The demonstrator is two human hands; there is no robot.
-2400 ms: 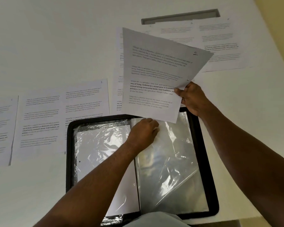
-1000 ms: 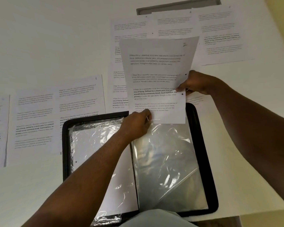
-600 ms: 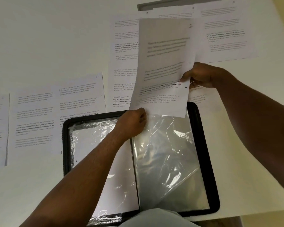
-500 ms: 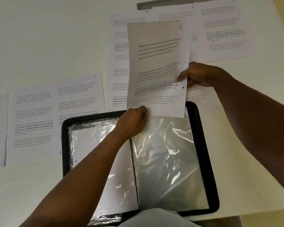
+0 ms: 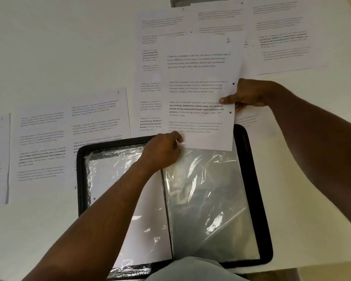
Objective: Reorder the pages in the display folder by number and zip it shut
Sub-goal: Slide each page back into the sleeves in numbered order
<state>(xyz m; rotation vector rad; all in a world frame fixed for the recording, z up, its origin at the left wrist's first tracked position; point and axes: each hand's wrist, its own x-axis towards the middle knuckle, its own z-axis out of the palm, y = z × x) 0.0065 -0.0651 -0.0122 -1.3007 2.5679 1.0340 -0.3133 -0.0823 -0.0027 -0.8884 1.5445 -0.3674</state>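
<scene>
Meanwhile the display folder lay open at the desk's near edge, clear sleeves showing. Above its far edge the page marked 2 was held up; the right hand pinched its right margin between thumb and fingers, and the left hand, fingers curled, pinched its lower left corner just at the mouth of the right-hand sleeve. Other printed pages lay flat on the desk beyond and left of the folder.
</scene>
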